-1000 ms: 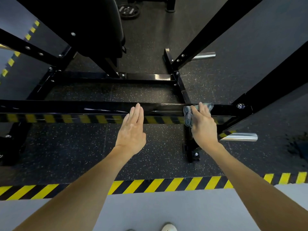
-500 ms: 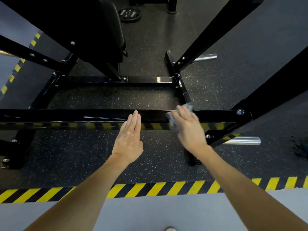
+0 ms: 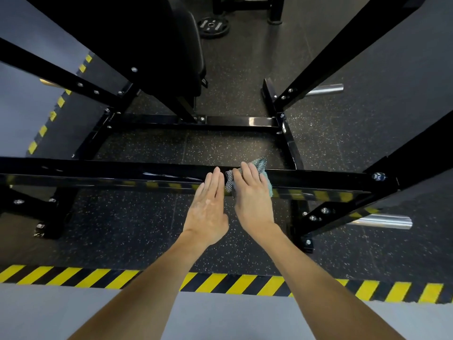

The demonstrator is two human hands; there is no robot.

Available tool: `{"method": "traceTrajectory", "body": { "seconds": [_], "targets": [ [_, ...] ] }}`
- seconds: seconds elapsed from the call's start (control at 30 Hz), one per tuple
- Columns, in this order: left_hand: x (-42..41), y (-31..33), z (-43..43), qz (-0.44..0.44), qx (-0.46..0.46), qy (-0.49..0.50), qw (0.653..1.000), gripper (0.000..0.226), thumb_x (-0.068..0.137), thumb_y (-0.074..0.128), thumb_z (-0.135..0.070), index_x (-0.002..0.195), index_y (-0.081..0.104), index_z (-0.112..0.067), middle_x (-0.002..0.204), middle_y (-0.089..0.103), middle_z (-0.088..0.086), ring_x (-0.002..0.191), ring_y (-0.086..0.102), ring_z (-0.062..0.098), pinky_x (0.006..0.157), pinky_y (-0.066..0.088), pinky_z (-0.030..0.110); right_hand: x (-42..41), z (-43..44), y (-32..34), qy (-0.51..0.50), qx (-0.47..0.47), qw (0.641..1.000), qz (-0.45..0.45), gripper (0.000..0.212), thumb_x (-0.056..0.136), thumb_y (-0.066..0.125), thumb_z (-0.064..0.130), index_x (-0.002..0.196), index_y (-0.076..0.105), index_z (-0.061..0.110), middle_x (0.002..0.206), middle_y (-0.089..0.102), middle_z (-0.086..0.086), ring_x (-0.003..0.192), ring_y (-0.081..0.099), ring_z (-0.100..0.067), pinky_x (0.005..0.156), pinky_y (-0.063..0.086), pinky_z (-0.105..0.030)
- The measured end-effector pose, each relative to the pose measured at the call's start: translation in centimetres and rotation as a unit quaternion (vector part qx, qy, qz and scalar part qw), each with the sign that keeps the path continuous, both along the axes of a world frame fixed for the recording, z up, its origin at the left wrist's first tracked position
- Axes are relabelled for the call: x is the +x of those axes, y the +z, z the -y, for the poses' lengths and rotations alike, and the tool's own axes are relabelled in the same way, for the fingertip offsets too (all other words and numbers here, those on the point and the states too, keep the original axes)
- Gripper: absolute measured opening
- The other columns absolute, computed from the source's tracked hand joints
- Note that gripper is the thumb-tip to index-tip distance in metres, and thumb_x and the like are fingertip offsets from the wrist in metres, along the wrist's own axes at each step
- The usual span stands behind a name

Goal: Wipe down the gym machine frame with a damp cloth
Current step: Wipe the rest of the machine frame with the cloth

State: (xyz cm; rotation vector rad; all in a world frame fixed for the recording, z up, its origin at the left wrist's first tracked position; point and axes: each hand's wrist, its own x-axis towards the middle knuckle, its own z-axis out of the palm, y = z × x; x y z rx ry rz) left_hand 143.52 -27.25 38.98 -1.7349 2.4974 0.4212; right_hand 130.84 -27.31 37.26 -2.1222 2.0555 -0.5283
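The gym machine frame's black horizontal bar runs across the middle of the view at about hand height. My right hand presses a teal and grey checked cloth onto the top of this bar with fingers laid fairly straight over it; the cloth bunches out on both sides of the hand. My left hand lies flat beside it, fingers together, fingertips resting on the bar's near edge. The two hands are almost touching.
Black angled uprights rise on the right and left. Chrome pegs stick out at the right. A padded black seat and a weight plate lie beyond. Yellow-black floor tape runs near my feet.
My right hand has slid the cloth leftward along the bar, from near the right joint to right beside my left hand. My left hand has stayed on the bar.
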Motion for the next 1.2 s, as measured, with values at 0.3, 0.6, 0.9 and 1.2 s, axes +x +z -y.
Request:
{"method": "traceTrajectory", "body": {
  "seconds": [0.3,0.6,0.9,1.2],
  "targets": [
    [5.7,0.8,1.5,-0.023,-0.056,-0.013,0.998,0.086,0.099,0.044,-0.023,0.153,-0.022,-0.009,0.161,-0.03,0.005,0.151,-0.018,0.02,0.122,-0.01,0.032,-8.1,-2.4,1.1,-0.093,0.036,0.995,-0.025,0.067,0.078,0.053,-0.016,0.142,0.046,0.0,0.153,0.037,-0.02,0.145,0.028,-0.035,0.12,0.021,-0.049],
    [21.3,0.3,5.8,0.046,-0.028,0.083,0.995,0.079,0.102,0.042,-0.031,0.156,-0.008,-0.001,0.165,-0.011,0.013,0.153,-0.003,0.027,0.124,0.003,0.038,8.4,0.7,0.1,-0.136,0.005,0.99,-0.04,0.063,0.077,0.068,-0.002,0.137,0.049,0.002,0.148,0.041,-0.021,0.141,0.033,-0.037,0.115,0.027,-0.056],
    [22.8,-0.6,5.9,0.008,-0.029,0.039,0.999,0.082,0.101,0.044,-0.027,0.155,-0.013,-0.004,0.164,-0.019,0.011,0.153,-0.01,0.025,0.123,-0.002,0.034,13.2,3.0,0.6,-0.005,0.013,1.0,-0.006,0.063,0.08,0.068,-0.003,0.138,0.05,0.015,0.151,0.041,-0.004,0.144,0.033,-0.022,0.122,0.018,-0.04],
    [22.0,-0.6,5.5,-0.007,-0.02,0.053,0.998,0.087,0.1,0.046,-0.028,0.153,-0.018,-0.003,0.162,-0.024,0.012,0.152,-0.014,0.027,0.123,-0.004,0.034,6.1,1.1,1.4,-0.213,0.059,0.973,-0.061,0.049,0.083,0.059,-0.007,0.13,0.05,0.001,0.144,0.044,-0.02,0.135,0.037,-0.038,0.103,0.038,-0.048]
  ]
}}
